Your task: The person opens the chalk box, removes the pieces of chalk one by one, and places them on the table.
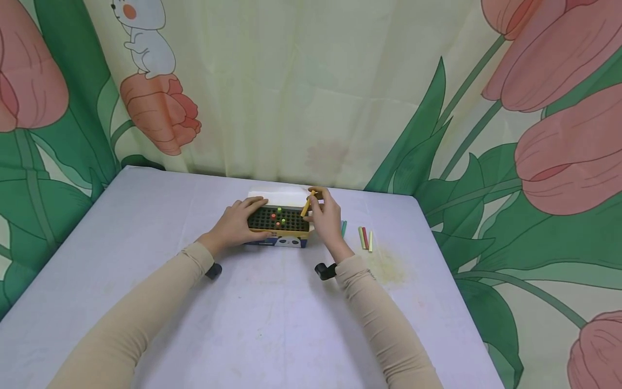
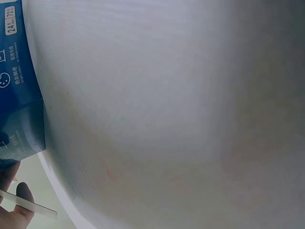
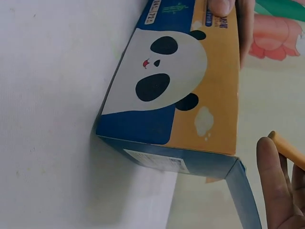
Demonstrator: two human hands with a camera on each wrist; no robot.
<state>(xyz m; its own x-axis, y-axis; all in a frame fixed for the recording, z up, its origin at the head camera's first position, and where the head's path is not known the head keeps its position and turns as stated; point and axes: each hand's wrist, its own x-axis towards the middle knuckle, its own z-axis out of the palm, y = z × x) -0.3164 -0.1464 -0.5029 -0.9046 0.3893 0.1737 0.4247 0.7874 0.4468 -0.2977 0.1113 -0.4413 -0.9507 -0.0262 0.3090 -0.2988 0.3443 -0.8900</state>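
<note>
Our left hand [image 1: 236,220] grips the panda-printed box [image 1: 290,241] at its left end, likely to steady it on the white-covered table [image 1: 272,324], while our right hand [image 1: 328,214] pinches an orange stick [image 1: 305,207] near the box's right end, apparently tilted to point at the black grid [image 1: 296,222].

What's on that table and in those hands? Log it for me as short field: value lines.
left hand: grips the left end of the box
right hand: pinches an orange stick by the box's right end
box: panda face on the front, white flap raised at the back
black grid: a few green and red-orange tips in its holes
loose sticks: right of the box; red, teal, pale green-yellow
tabletop: whitish
backdrop: curtain printed with tulips
</note>
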